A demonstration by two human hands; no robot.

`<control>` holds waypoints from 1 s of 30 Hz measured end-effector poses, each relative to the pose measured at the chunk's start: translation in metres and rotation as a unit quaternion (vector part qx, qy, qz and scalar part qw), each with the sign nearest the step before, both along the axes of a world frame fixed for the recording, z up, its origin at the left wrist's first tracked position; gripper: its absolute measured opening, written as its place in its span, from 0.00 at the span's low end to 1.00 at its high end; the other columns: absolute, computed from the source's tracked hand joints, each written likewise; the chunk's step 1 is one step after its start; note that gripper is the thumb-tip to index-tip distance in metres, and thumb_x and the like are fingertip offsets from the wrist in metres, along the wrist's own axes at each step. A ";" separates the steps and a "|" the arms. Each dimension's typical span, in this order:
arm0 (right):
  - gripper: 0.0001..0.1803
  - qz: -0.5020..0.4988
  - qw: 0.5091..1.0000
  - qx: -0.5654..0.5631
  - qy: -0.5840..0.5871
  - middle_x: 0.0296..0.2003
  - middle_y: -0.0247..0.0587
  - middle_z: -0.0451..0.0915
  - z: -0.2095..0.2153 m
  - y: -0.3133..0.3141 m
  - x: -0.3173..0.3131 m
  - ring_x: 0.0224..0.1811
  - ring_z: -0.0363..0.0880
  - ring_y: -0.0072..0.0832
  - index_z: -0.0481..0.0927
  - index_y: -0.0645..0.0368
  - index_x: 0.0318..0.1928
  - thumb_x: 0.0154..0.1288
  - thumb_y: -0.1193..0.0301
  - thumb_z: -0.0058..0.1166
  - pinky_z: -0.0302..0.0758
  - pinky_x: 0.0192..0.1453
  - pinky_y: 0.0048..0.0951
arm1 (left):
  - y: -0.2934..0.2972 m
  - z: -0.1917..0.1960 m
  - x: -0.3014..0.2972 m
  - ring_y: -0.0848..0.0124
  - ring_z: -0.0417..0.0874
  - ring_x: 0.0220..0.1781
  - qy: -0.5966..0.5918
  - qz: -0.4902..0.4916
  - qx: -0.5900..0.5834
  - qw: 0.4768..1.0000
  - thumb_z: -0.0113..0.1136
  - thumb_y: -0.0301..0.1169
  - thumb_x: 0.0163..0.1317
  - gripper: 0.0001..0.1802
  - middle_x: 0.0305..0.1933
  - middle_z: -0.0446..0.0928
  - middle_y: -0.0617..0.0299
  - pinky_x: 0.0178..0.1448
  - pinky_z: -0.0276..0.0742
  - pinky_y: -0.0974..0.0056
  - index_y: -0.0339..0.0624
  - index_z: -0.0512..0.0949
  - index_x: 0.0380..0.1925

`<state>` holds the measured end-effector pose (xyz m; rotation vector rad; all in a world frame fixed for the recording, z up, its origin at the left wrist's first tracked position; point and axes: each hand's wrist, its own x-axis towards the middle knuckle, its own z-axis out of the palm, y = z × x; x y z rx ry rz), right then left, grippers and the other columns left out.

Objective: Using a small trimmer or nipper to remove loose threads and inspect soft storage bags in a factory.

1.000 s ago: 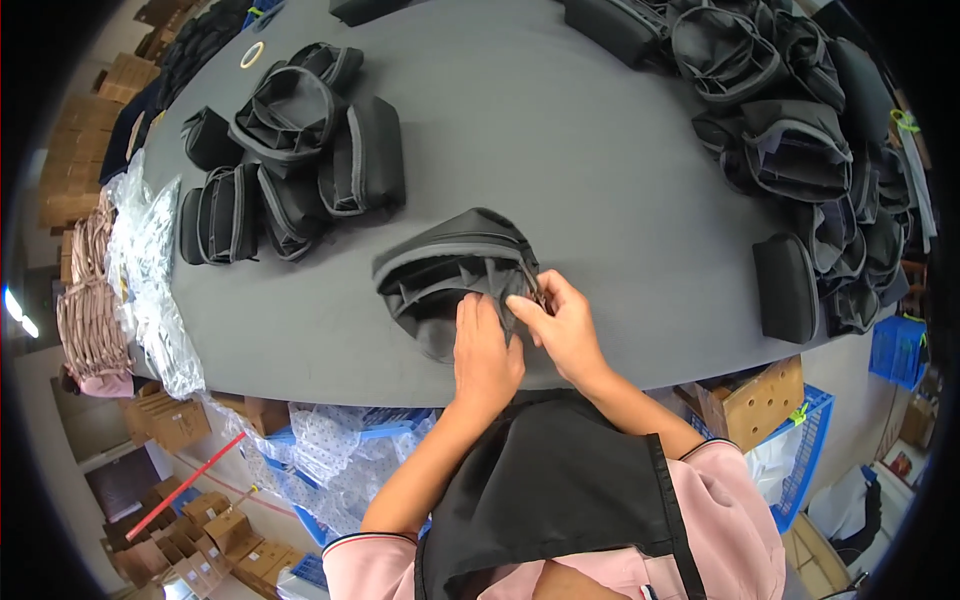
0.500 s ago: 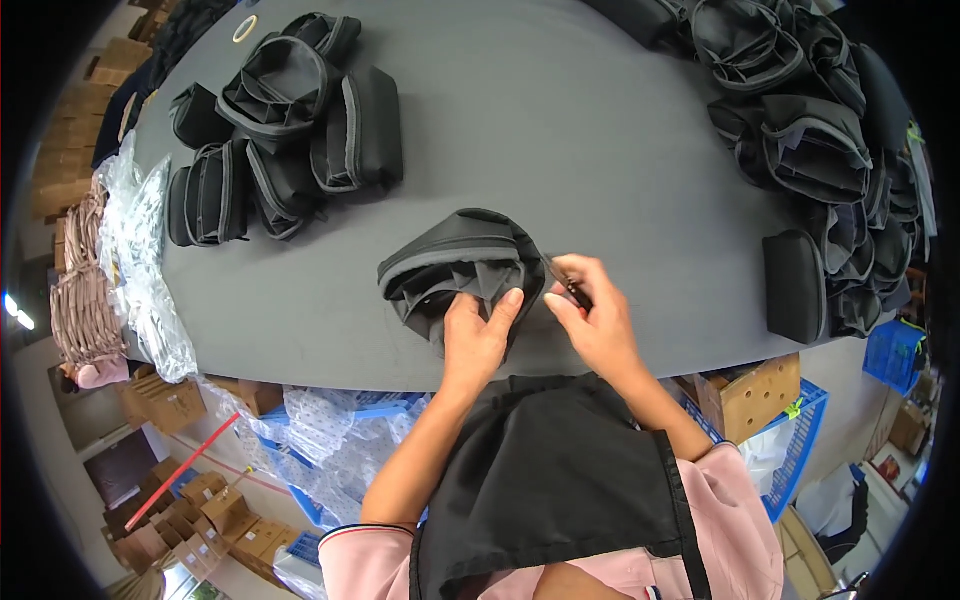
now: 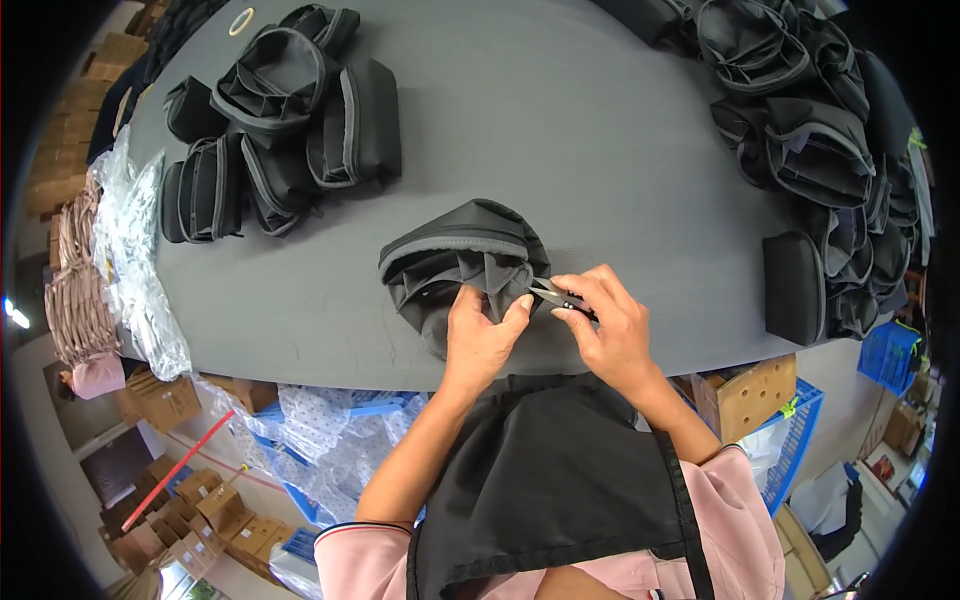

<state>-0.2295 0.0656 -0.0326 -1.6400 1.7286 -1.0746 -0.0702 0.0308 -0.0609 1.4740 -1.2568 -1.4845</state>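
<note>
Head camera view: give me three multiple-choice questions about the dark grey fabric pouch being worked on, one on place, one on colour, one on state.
1. Where does the dark grey fabric pouch lie?
A. on the grey table
B. in a blue crate
C. on the floor

2. What colour are the sleeves?
A. green
B. pink
C. white

3. What does the right hand hold?
A. nothing
B. a tape roll
C. small metal thread snips

Answers: 1 A, it rests near the table's front edge; 2 B, both cuffs are pink; 3 C, the blades point at the pouch, which the left hand grips.

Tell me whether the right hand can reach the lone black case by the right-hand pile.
Probably yes: bare table lies between the right hand and the case, but that hand holds snips.
</note>
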 end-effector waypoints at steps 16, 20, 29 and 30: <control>0.17 0.039 0.979 -0.091 0.177 0.28 0.33 0.75 0.011 -0.003 -0.002 0.23 0.73 0.32 0.78 0.56 0.41 0.46 0.77 0.61 0.68 0.29 0.29 | -0.002 0.010 -0.006 0.69 0.76 0.39 0.008 0.002 0.016 1.000 0.63 0.30 0.50 0.17 0.37 0.76 0.55 0.46 0.71 0.66 0.32 0.74 0.39; 0.16 0.051 0.990 -0.015 0.132 0.28 0.33 0.75 0.016 -0.005 -0.005 0.23 0.73 0.33 0.78 0.56 0.40 0.47 0.76 0.61 0.69 0.28 0.32 | -0.002 0.010 -0.006 0.70 0.76 0.38 -0.009 -0.007 0.008 1.000 0.62 0.30 0.51 0.17 0.37 0.76 0.56 0.46 0.72 0.66 0.33 0.74 0.39; 0.15 0.054 0.984 -0.044 0.163 0.27 0.35 0.74 0.018 -0.004 -0.004 0.23 0.73 0.33 0.79 0.57 0.39 0.47 0.78 0.61 0.71 0.30 0.31 | -0.001 0.008 -0.008 0.70 0.76 0.38 -0.004 -0.009 -0.002 1.000 0.63 0.30 0.51 0.16 0.37 0.76 0.55 0.46 0.72 0.66 0.32 0.75 0.38; 0.15 0.052 0.985 -0.043 0.158 0.28 0.35 0.74 0.018 -0.004 -0.004 0.23 0.73 0.32 0.79 0.57 0.39 0.47 0.78 0.61 0.72 0.30 0.30 | -0.001 0.008 -0.008 0.70 0.76 0.39 0.004 -0.004 0.008 1.000 0.63 0.30 0.51 0.16 0.37 0.76 0.55 0.46 0.71 0.65 0.32 0.75 0.38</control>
